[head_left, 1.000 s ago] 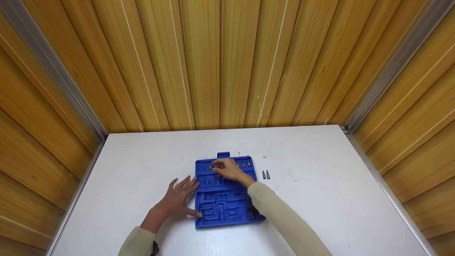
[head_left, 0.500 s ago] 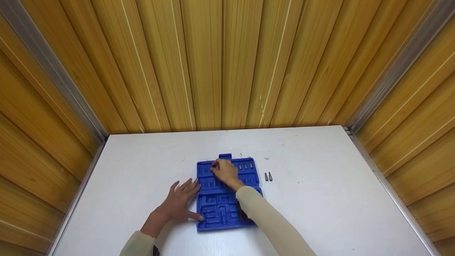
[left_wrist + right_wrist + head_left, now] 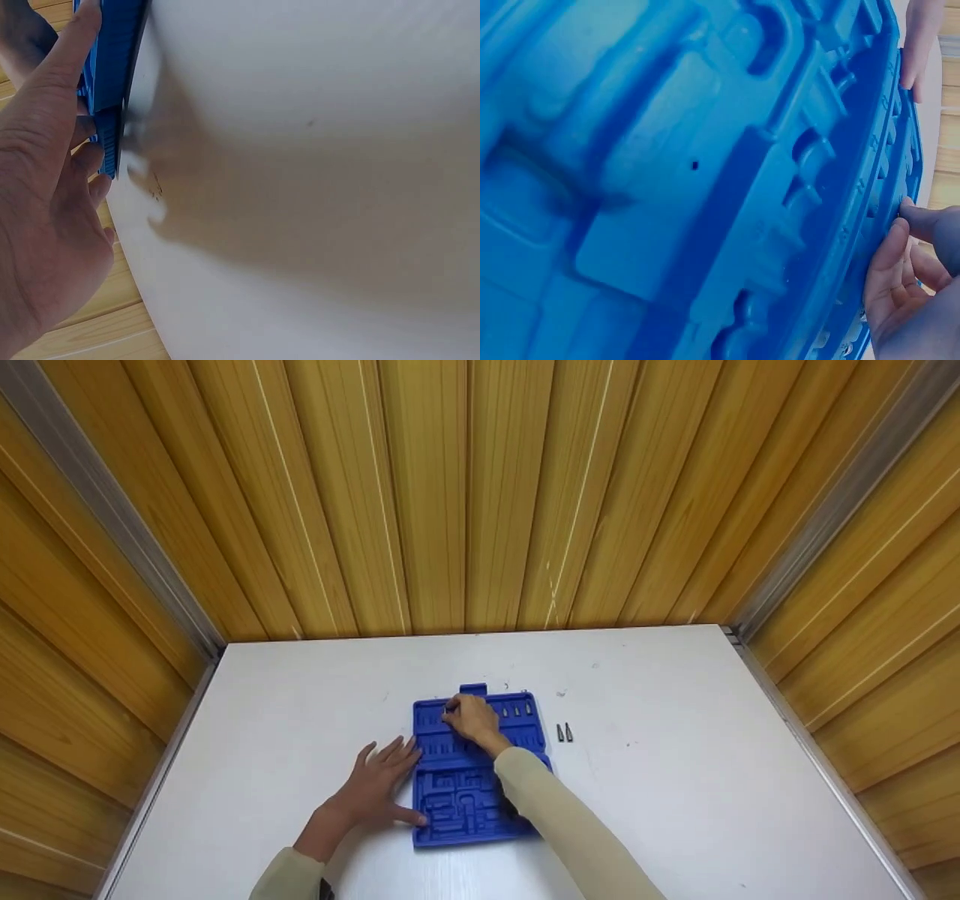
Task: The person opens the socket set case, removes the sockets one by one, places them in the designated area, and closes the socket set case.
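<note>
Two loose bits [image 3: 568, 733] are seen beside one blue case [image 3: 450, 763], three seated bits [image 3: 517, 711] inside, two hands [image 3: 375, 786] at it.

Pale beige sleeves [image 3: 574, 817] — long, plain — with a small black piece [image 3: 326, 889] at the left cuff [image 3: 300, 865].

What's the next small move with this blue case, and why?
Probably press down with the right hand: its fingertips seemingly pinch a small bit at the far row of the blue case, where three bits show, and the left hand touches its edge.
</note>
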The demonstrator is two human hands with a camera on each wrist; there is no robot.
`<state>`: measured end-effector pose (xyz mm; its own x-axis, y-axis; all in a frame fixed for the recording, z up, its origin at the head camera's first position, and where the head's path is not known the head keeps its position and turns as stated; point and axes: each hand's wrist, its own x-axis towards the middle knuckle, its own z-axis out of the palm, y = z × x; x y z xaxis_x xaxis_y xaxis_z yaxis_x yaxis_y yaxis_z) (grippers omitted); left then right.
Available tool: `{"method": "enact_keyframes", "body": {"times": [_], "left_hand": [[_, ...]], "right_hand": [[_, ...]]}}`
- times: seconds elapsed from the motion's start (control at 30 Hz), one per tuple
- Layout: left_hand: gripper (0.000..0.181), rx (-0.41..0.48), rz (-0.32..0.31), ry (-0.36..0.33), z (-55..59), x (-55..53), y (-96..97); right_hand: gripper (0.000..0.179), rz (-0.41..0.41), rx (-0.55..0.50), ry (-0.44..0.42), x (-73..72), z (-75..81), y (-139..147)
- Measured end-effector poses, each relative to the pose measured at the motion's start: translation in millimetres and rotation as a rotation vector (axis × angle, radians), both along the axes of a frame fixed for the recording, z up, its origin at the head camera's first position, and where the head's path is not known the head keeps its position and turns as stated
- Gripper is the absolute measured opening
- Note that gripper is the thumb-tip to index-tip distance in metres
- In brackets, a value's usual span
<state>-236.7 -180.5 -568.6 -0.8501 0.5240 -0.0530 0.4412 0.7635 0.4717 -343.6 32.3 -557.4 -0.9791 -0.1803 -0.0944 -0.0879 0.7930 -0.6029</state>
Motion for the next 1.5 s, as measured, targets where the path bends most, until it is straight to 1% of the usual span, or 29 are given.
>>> {"method": "enact_keyframes", "body": {"times": [0.17, 0.27, 0.37, 0.47, 0.67, 0.73, 0.8, 0.87, 1.03, 1.1, 1.2, 1.3, 1.4, 1.5], "left_hand": [[0.116, 0.015, -0.004, -0.001, -0.3, 1.0, 0.7], [0.116, 0.02, -0.011, 0.001, 0.3, 1.4, 2.6], [0.116, 0.014, -0.019, -0.001, 1.1, 2.2, 5.5], [0.116, 0.007, -0.026, -0.011, 1.5, 3.6, 7.7], [0.116, 0.004, -0.026, -0.01, -0.7, 4.5, 10.0], [0.116, 0.001, -0.027, -0.003, -2.3, 3.6, 11.1], [0.116, -0.006, -0.026, 0.007, -3.3, 2.4, 11.9], [0.116, -0.012, -0.027, 0.017, -2.3, 1.6, 12.0], [0.114, -0.02, -0.036, 0.047, 2.6, 0.1, 9.8], [0.114, -0.016, -0.042, 0.055, 3.2, -0.6, 8.9], [0.114, -0.017, -0.042, 0.05, 3.8, -0.8, 7.4], [0.114, -0.02, -0.033, 0.037, 4.5, -0.7, 5.4], [0.115, -0.035, -0.02, 0.018, 4.6, -0.2, 3.3], [0.116, -0.043, -0.01, 0.0, 4.6, 0.1, 2.2]], "right_hand": [[0.019, -0.007, -0.069, 0.011, 2.5, -2.0, 4.6], [0.018, -0.008, -0.094, 0.036, 4.9, -3.7, 8.1], [0.017, -0.019, -0.114, 0.041, 7.8, -4.5, 11.1], [0.017, -0.016, -0.117, 0.037, 10.3, -5.3, 13.5], [0.019, 0.052, -0.08, 0.047, 13.8, -5.3, 16.0], [0.018, 0.057, -0.083, 0.035, 14.0, -4.7, 17.5], [0.017, 0.055, -0.117, 0.014, 13.1, -3.9, 20.0], [0.016, 0.065, -0.202, -0.018, 12.1, -2.2, 22.5], [0.019, 0.095, -0.458, -0.129, 12.3, 3.3, 28.8], [0.019, 0.094, -0.507, -0.174, 14.3, 6.9, 32.8], [0.02, 0.107, -0.548, -0.233, 19.2, 15.6, 41.5], [0.022, 0.147, -0.568, -0.272, 23.1, 25.2, 52.9], [0.026, 0.192, -0.547, -0.261, 25.6, 33.2, 67.3], [0.033, 0.202, -0.506, -0.219, 26.9, 38.9, 84.5]]}}
